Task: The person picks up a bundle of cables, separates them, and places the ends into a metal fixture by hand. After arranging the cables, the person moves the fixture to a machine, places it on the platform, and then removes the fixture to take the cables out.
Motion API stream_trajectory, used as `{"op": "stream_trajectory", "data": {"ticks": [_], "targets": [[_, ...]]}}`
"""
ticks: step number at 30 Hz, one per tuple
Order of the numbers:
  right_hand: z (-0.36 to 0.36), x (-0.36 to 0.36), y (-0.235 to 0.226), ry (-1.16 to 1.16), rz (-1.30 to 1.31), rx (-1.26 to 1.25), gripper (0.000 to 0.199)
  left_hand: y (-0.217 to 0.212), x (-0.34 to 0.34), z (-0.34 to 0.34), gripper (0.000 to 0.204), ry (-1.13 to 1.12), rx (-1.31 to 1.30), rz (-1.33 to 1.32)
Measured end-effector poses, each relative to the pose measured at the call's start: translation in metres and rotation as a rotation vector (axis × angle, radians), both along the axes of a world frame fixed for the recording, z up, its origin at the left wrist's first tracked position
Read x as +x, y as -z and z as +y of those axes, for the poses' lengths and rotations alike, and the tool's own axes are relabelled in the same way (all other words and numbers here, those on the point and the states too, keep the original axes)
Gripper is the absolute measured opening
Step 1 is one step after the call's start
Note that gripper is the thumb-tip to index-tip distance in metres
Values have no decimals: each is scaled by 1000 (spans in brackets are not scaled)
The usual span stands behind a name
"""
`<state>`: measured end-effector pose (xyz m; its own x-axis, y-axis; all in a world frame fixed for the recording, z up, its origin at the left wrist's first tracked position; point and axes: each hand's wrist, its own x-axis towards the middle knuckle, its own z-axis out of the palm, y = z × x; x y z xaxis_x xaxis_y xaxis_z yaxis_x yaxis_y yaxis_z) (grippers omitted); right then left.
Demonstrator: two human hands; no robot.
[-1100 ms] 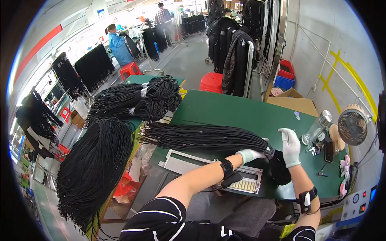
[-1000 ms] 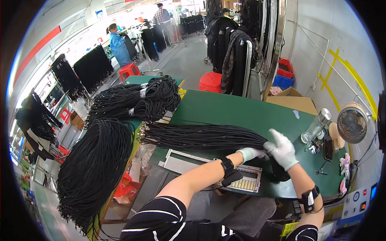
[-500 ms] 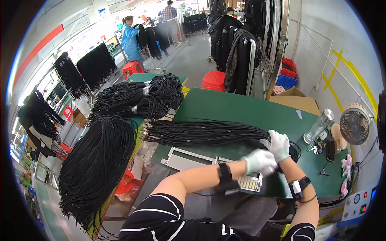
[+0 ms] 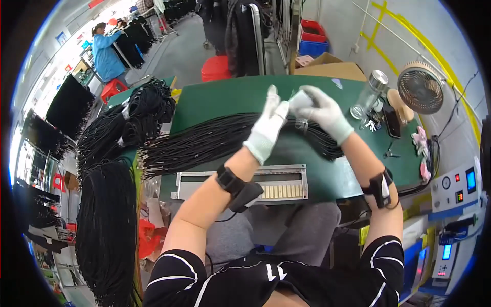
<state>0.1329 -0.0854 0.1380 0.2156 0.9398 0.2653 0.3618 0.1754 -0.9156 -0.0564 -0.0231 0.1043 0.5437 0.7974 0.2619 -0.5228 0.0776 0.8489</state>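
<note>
Both my hands wear white gloves and are raised together above the green table (image 4: pixel 215 102). My left hand (image 4: pixel 267 128) shows its back, fingers stretched upward, fingertips touching my right hand (image 4: pixel 323 111). My right hand pinches a small whitish, partly clear piece (image 4: pixel 299 105) between the two hands; what it is I cannot tell. Below the hands a long bundle of black cables (image 4: pixel 204 140) lies across the table. A flat metal fixture (image 4: pixel 276 183) with a row of slots sits at the table's near edge, close to my left forearm.
Large coils of black cables lie at the left (image 4: pixel 134 110) and hang lower left (image 4: pixel 107 225). A clear bottle (image 4: pixel 369 93), a small fan (image 4: pixel 420 88) and control boxes (image 4: pixel 455 190) stand at the right. A cardboard box (image 4: pixel 332 67) sits behind the table. A person in blue (image 4: pixel 105 51) works far left.
Both hands have risen from the cable ends near the table's right side and now meet in the air over the bundle. The view has tilted downward.
</note>
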Motion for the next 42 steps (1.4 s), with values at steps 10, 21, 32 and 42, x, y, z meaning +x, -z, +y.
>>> {"op": "stream_trajectory", "data": {"ticks": [10,21,32,42], "targets": [[15,73,39,438,-1159,-97,63,-2,-134,-17,43,129,-205,280],[15,-2,11,-11,-987,-468,48,54,-174,-34,51,495,-658,-316],[-101,-132,-205,-198,-904,252,45,18,-226,25,69,76,-252,-832],[-118,-51,-223,-81,-590,-54,46,-91,-286,-9,44,304,-383,-916]]}}
